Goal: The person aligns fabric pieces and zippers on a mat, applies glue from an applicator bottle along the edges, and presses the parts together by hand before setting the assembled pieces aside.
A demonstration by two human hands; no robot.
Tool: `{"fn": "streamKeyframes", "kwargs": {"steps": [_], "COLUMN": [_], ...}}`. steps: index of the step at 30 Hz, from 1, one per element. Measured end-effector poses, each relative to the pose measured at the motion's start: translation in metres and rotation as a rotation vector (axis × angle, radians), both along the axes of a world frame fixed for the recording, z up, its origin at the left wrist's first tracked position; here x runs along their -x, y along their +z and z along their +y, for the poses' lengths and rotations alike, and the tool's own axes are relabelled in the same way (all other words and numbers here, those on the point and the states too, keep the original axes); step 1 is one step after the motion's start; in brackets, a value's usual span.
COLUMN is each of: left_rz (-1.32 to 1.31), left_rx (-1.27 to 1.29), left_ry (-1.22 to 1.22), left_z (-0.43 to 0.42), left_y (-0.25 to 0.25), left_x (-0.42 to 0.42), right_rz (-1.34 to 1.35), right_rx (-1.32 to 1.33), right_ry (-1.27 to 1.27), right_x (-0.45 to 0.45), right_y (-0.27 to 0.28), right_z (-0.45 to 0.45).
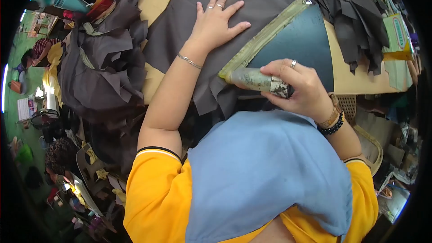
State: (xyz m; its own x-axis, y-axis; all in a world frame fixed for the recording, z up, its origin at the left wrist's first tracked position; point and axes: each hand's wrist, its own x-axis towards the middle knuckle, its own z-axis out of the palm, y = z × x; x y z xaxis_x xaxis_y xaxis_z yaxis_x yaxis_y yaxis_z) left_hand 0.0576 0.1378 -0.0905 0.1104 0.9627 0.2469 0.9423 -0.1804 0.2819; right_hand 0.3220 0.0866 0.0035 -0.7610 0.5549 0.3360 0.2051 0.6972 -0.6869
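My left hand (219,23) lies flat with spread fingers on a dark grey fabric piece (189,6). My right hand (299,84) grips a small worn bottle (254,79), tilted on its side, its label scuffed and stained. The narrow end of the bottle meets the lower end of a stained, yellowish-green strip (265,36). That strip runs diagonally along the fabric, beside a dark blue-black smooth board (297,45). Near the strip's upper end sits a small shiny metal piece (308,2).
Piles of dark cut fabric hang at the left (101,58) and lie at the right (353,18) of the tan table (344,78). A box with green lettering (397,31) stands at the far right. Other people sit at the left edge.
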Motion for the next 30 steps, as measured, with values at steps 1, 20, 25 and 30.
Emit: {"fn": "streamKeyframes", "kwargs": {"steps": [1, 20, 25, 30], "left_rz": [-0.003, -0.211, -0.791, -0.555], "left_rx": [0.003, 0.105, -0.178, -0.539], "left_ry": [-0.001, 0.309, 0.297, 0.914], "left_z": [-0.001, -0.008, 0.01, -0.026], "left_y": [-0.001, 0.06, 0.113, 0.234], "left_x": [-0.001, -0.001, 0.035, 0.159], "right_rz": [0.003, 0.934, 0.903, 0.891], "right_rx": [0.0, 1.001, 1.009, 1.037], "right_ry": [0.007, -0.445, -0.418, -0.41], "right_x": [0.0, -0.107, -0.102, -0.099], "right_y": [0.0, -0.098, -0.094, -0.09], "right_z": [0.0, 0.043, 0.046, 0.044]}}
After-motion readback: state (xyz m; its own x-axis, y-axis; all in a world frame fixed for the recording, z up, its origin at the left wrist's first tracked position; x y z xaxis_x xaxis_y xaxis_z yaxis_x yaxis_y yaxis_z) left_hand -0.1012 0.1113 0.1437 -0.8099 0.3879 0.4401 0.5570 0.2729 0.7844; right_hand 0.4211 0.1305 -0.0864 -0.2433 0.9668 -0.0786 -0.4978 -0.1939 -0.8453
